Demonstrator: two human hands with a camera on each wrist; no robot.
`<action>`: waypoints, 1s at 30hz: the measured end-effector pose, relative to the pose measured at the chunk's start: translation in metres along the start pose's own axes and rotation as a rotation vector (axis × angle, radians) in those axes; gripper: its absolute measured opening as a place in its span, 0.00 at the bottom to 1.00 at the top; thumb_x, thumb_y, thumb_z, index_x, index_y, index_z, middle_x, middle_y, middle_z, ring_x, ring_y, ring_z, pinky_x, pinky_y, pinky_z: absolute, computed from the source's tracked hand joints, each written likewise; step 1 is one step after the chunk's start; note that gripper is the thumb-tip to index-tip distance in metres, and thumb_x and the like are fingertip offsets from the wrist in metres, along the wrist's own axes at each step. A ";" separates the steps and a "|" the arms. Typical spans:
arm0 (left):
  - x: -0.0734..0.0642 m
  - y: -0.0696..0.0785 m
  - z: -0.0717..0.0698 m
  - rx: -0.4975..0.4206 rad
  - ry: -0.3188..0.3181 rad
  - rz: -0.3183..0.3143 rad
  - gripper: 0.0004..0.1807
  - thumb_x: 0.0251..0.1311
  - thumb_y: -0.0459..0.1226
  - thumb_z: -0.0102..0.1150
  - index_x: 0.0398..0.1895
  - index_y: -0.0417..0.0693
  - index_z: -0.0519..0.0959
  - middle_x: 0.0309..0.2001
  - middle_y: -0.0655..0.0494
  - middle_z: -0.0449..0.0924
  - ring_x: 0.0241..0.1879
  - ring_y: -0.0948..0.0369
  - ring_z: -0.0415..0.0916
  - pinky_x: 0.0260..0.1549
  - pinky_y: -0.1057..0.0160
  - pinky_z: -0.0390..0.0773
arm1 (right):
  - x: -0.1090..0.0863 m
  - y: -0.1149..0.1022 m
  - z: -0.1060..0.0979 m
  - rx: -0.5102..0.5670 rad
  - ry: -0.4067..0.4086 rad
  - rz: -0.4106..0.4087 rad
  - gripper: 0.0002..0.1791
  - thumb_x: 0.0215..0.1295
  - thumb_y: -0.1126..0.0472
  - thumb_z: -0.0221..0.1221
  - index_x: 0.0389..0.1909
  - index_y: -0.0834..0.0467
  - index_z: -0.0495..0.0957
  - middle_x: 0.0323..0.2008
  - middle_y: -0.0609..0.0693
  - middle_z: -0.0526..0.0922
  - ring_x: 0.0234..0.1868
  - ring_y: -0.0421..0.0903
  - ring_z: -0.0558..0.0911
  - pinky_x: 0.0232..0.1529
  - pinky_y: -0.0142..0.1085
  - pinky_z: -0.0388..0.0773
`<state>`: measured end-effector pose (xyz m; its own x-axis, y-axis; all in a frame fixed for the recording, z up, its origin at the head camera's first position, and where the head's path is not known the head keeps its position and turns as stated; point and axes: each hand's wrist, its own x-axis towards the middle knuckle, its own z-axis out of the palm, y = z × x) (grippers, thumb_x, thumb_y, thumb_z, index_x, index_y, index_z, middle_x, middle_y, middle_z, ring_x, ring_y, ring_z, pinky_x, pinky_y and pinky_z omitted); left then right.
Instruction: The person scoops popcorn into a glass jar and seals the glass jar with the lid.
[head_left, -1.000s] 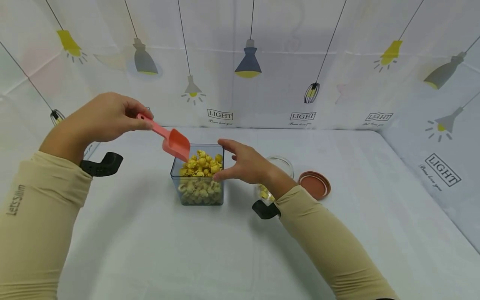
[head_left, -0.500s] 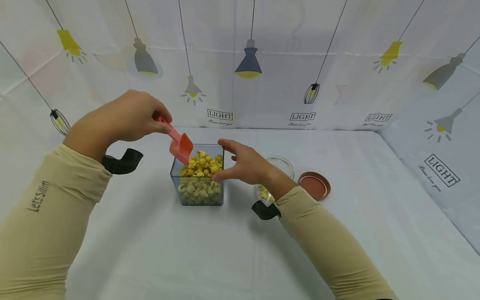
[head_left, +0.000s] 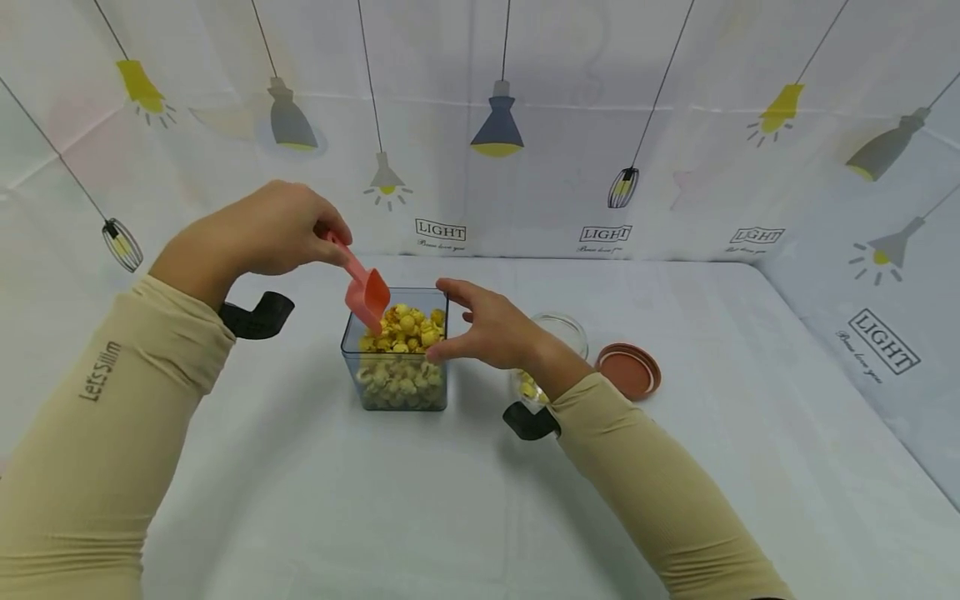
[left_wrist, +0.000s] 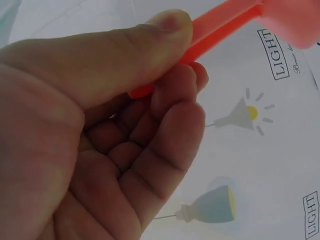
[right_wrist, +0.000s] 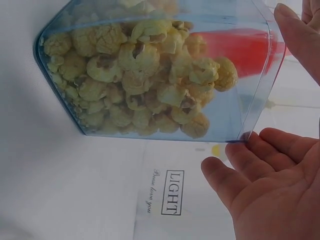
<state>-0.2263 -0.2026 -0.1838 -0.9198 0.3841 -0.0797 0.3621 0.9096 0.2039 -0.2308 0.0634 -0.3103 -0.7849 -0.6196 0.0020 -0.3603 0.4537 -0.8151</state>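
We see our left hand (head_left: 262, 229) pinching the pink scoop (head_left: 365, 292) at the popcorn tub's (head_left: 397, 367) ten o'clock rim, our spread right hand (head_left: 491, 329) steadying its three o'clock side.

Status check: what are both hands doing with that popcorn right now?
Left hand pinches scoop handle, bowl tipped into popcorn. Right hand open, fingers steadying tub. Jar and lid off right, nothing blocking.
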 end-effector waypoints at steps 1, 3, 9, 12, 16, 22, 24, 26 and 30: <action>0.000 -0.002 0.000 -0.007 0.000 -0.009 0.17 0.66 0.43 0.65 0.50 0.39 0.84 0.37 0.51 0.82 0.41 0.51 0.72 0.37 0.53 0.75 | 0.000 0.000 0.000 0.000 0.000 0.003 0.53 0.56 0.54 0.74 0.78 0.57 0.54 0.77 0.52 0.57 0.75 0.47 0.58 0.71 0.44 0.61; 0.001 -0.004 0.000 -0.016 -0.005 -0.019 0.18 0.66 0.43 0.65 0.50 0.39 0.84 0.37 0.51 0.81 0.41 0.51 0.71 0.36 0.53 0.74 | 0.000 0.001 0.000 -0.003 0.002 0.005 0.53 0.56 0.53 0.74 0.78 0.57 0.54 0.77 0.51 0.57 0.75 0.47 0.58 0.71 0.44 0.61; 0.002 0.014 0.000 0.022 -0.036 0.010 0.17 0.66 0.41 0.66 0.49 0.37 0.84 0.38 0.49 0.83 0.40 0.51 0.74 0.38 0.52 0.77 | 0.000 0.002 0.000 -0.007 0.006 0.010 0.53 0.56 0.53 0.74 0.78 0.56 0.54 0.77 0.50 0.57 0.75 0.47 0.59 0.70 0.42 0.61; 0.002 0.024 -0.001 0.050 -0.047 0.026 0.16 0.65 0.40 0.66 0.49 0.37 0.84 0.39 0.49 0.83 0.39 0.51 0.75 0.39 0.52 0.79 | 0.000 0.002 0.001 0.000 0.010 0.013 0.53 0.56 0.53 0.75 0.78 0.56 0.55 0.76 0.50 0.57 0.75 0.47 0.59 0.70 0.41 0.62; 0.002 0.027 -0.001 0.061 -0.047 0.026 0.15 0.65 0.39 0.66 0.49 0.37 0.84 0.40 0.48 0.83 0.40 0.51 0.76 0.39 0.53 0.79 | 0.001 0.001 0.001 0.003 0.013 0.011 0.53 0.56 0.53 0.74 0.78 0.55 0.55 0.76 0.49 0.58 0.75 0.46 0.59 0.70 0.42 0.62; 0.002 0.015 -0.002 0.037 -0.043 0.005 0.15 0.66 0.40 0.66 0.49 0.37 0.84 0.39 0.48 0.83 0.41 0.50 0.74 0.40 0.51 0.78 | 0.000 0.001 0.001 0.001 0.015 0.008 0.53 0.55 0.53 0.75 0.78 0.55 0.55 0.76 0.48 0.58 0.75 0.46 0.59 0.70 0.41 0.62; 0.002 0.011 -0.002 0.021 -0.037 -0.004 0.15 0.66 0.40 0.65 0.48 0.38 0.84 0.38 0.49 0.82 0.41 0.51 0.73 0.39 0.52 0.77 | 0.000 0.000 0.001 0.000 0.014 0.007 0.53 0.56 0.53 0.75 0.78 0.55 0.55 0.76 0.48 0.58 0.75 0.46 0.59 0.70 0.41 0.62; 0.001 0.008 -0.002 0.003 -0.034 -0.018 0.15 0.66 0.40 0.65 0.49 0.39 0.84 0.37 0.50 0.82 0.41 0.51 0.72 0.38 0.53 0.76 | 0.000 0.000 0.001 0.000 0.013 0.010 0.53 0.56 0.53 0.74 0.78 0.55 0.55 0.76 0.48 0.58 0.75 0.46 0.59 0.70 0.41 0.62; 0.002 0.004 -0.002 -0.036 -0.023 -0.036 0.16 0.66 0.42 0.65 0.49 0.40 0.84 0.36 0.51 0.81 0.41 0.52 0.72 0.37 0.53 0.74 | 0.000 0.001 0.001 0.004 0.018 0.015 0.52 0.56 0.53 0.74 0.78 0.54 0.56 0.76 0.48 0.58 0.75 0.46 0.60 0.70 0.41 0.62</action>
<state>-0.2270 -0.1987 -0.1816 -0.9283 0.3551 -0.1102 0.3228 0.9168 0.2353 -0.2305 0.0626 -0.3116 -0.7992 -0.6010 0.0005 -0.3465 0.4601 -0.8174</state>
